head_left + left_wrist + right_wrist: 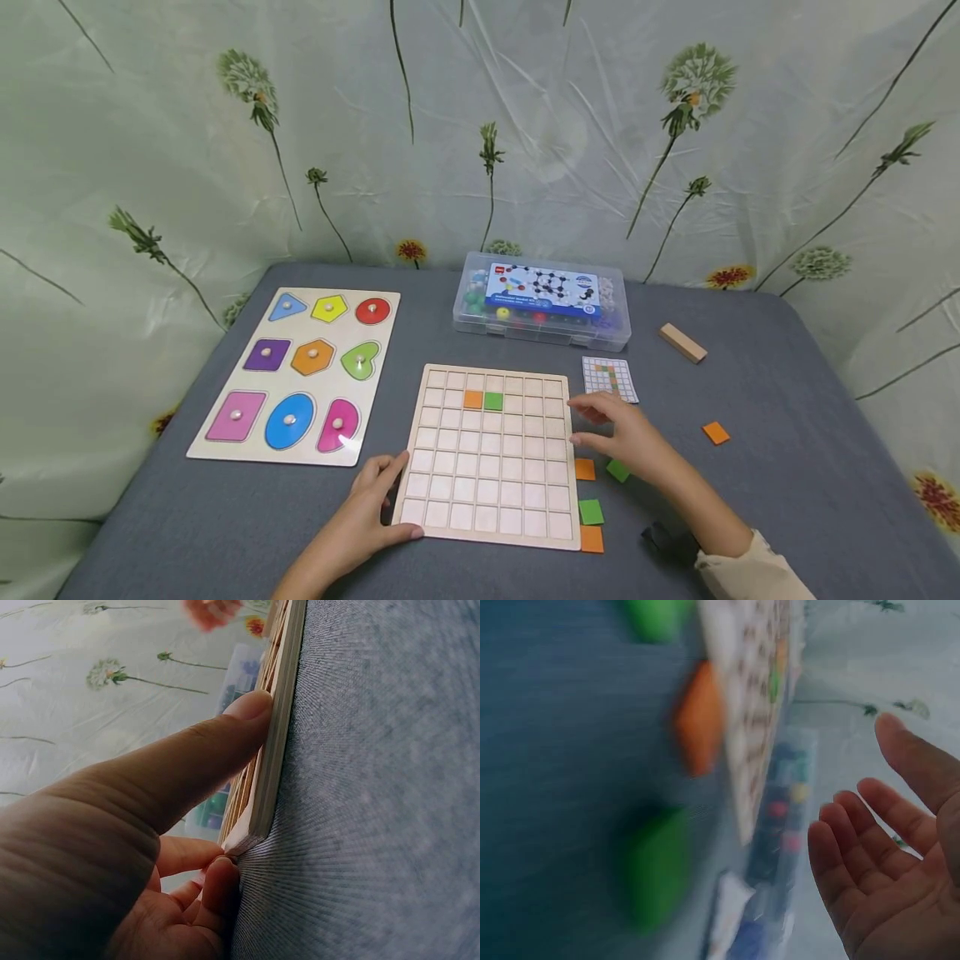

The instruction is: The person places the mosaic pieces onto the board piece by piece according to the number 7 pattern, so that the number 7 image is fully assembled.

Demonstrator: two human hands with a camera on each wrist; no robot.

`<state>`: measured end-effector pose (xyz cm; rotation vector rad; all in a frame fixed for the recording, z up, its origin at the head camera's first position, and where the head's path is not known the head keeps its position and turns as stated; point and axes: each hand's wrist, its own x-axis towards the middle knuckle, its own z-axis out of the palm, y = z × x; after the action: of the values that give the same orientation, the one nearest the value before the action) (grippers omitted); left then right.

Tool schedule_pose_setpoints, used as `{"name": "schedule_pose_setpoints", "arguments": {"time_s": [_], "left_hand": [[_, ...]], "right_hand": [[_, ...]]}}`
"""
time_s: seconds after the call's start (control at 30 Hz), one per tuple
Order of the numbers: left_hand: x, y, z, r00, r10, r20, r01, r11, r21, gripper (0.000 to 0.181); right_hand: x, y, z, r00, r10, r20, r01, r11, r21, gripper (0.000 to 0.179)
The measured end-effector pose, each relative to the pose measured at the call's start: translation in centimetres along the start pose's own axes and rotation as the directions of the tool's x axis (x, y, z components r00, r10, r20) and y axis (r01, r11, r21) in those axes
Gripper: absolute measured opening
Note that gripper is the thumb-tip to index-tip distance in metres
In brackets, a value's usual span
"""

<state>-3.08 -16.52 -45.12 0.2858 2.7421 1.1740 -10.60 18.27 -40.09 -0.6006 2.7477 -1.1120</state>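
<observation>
At one near corner, spread left fingers hold the pale, gridded wooden board; parted right fingers grip nothing.

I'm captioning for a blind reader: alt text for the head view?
Two hands at a grid board: the left hand holds its near-left corner, the right hand, empty, hovers by its right edge. An orange tile and a green tile sit in it; loose tiles lie to the right. A shape puzzle is on the left, a kit box behind.

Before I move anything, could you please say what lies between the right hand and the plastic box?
A small grid card lies there, in the head view.
</observation>
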Motion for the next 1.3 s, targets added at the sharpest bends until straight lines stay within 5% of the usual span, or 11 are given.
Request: {"name": "schedule_pose_setpoints", "arguments": {"time_s": [0.23, 0.67, 1.0, 1.3], "left_hand": [[0.1, 0.1, 0.0, 1.000, -0.026, 0.009, 0.026, 1.000, -0.011, 0.096], [0.2, -0.3, 0.1, 1.000, -0.019, 0.017, 0.019, 1.000, -0.014, 0.097], [0.2, -0.2, 0.1, 1.000, -0.021, 0.016, 0.021, 1.000, -0.006, 0.097], [0.2, 0.0, 0.0, 1.000, -0.017, 0.010, 0.017, 1.000, -0.005, 0.095]], "right_hand": [[-3.0, 2.9, 0.8, 0.996, 0.032, 0.080, -0.031, 0.999, -0.023, 0.047], [-3.5, 3.5, 1.4, 0.993, -0.050, 0.108, 0.064, 0.990, -0.122, 0.025], [-0.5, 0.9, -0.1, 0.993, -0.113, -0.035, 0.110, 0.991, -0.077, 0.031], [4.5, -0.7, 1.9, 0.989, -0.119, -0.088, 0.131, 0.981, 0.144, 0.031]]}}
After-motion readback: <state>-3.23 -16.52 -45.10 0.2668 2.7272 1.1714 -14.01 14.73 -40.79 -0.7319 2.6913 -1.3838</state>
